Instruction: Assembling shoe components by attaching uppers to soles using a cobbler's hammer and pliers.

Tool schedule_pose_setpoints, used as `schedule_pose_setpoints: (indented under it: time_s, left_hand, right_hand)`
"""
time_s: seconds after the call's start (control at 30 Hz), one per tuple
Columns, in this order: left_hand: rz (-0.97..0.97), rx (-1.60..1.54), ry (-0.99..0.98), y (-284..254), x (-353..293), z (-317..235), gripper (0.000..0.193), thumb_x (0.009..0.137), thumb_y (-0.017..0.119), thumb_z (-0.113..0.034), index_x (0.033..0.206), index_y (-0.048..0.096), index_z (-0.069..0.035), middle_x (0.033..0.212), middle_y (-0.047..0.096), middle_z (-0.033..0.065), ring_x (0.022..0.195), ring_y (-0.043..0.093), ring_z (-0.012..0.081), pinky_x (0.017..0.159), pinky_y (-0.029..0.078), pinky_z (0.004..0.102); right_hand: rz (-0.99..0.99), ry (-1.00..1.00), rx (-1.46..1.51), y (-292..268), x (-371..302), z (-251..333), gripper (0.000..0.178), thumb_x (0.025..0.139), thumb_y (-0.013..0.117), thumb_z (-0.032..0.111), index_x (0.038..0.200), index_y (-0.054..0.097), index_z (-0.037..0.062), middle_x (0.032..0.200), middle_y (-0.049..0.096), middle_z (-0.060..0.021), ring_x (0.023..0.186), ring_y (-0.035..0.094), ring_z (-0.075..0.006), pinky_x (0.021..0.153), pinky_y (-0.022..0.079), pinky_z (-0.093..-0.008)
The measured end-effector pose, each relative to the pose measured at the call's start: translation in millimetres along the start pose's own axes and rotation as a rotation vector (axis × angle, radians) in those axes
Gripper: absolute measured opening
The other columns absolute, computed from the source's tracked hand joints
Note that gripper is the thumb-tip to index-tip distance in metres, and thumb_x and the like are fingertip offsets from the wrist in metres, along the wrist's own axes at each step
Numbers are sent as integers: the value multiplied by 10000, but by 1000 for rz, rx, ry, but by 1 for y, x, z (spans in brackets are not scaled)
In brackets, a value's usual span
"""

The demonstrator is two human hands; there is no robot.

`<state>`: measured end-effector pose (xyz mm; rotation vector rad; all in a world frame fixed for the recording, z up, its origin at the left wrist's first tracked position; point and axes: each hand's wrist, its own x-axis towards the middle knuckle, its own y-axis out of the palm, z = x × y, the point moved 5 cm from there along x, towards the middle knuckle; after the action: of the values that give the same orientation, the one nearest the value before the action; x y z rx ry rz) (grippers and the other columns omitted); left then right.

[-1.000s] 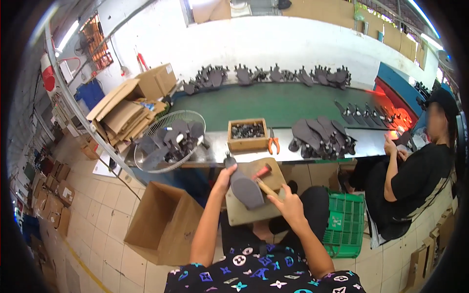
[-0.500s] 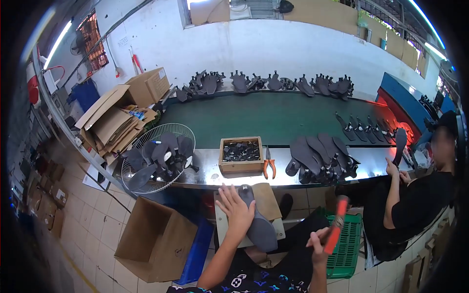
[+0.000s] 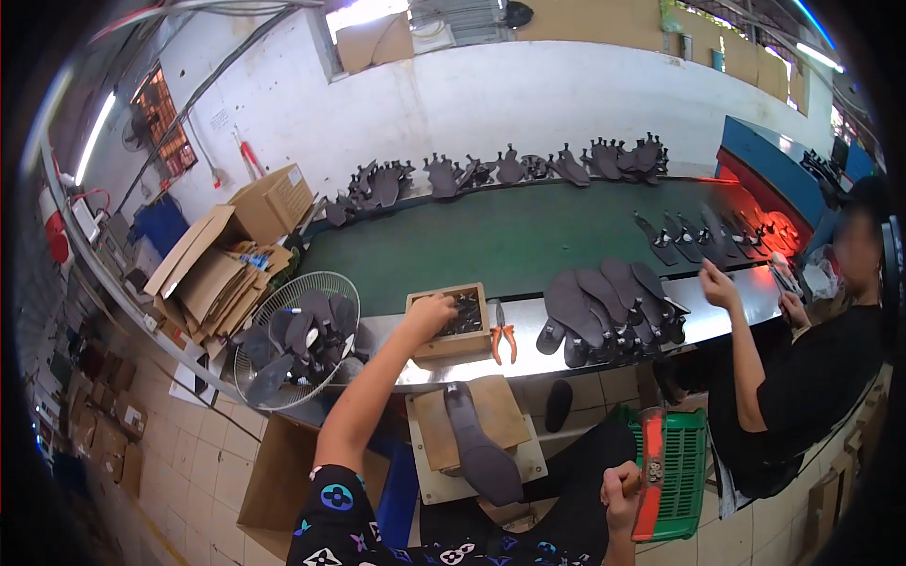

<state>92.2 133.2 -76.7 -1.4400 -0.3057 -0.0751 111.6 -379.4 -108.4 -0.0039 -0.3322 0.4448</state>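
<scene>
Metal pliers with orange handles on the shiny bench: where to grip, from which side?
Probably the orange handles, from the near right: their splayed ends face the near side, nose away, while the open brown wooden box, left hand at it, crowds the left.

Tube lights are shining upper L & R; window up top is blowing out. Wall is bouncing light, bench is glaring mid-R. Red glow's spilling under hood. Fisheye's bending edges, vignette's blacking corners; far-L bg's going dim & soft.
</scene>
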Motion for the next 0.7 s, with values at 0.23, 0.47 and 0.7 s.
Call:
schedule_pose_setpoints:
  time_s: [0.23, 0.47, 0.7]
  left_hand:
    - [8, 94, 132, 2, 5, -3, 141, 868, 605, -154, 873, 745, -135, 915, 624, 48, 947, 651, 257, 759, 559, 402]
    - [-55, -118, -92, -34, -1, -19, 153, 821, 678, -194, 888, 746, -74, 891, 706, 96, 824, 692, 321, 740, 558, 426]
    - [-353, -1214, -557, -109, -71, -120, 96, 835, 735, -72, 861, 709, 17, 757, 703, 14, 728, 643, 57, 665, 508, 220]
  right_hand:
    - [23, 102, 313, 15, 18, 12, 251, 964, 606, 116, 770, 454, 72, 525, 396, 11, 394, 380, -77, 381, 338, -231]
    - [178, 190, 357, 31, 40, 28, 116, 963, 619, 111, 966, 609, -5, 584, 569, -50, 399, 404, -63, 388, 352, -215]
    - [372, 163, 430, 98, 95, 74, 283, 931, 697, 95, 1191, 673, -16, 1041, 749, -114, 646, 576, -34, 550, 446, -189]
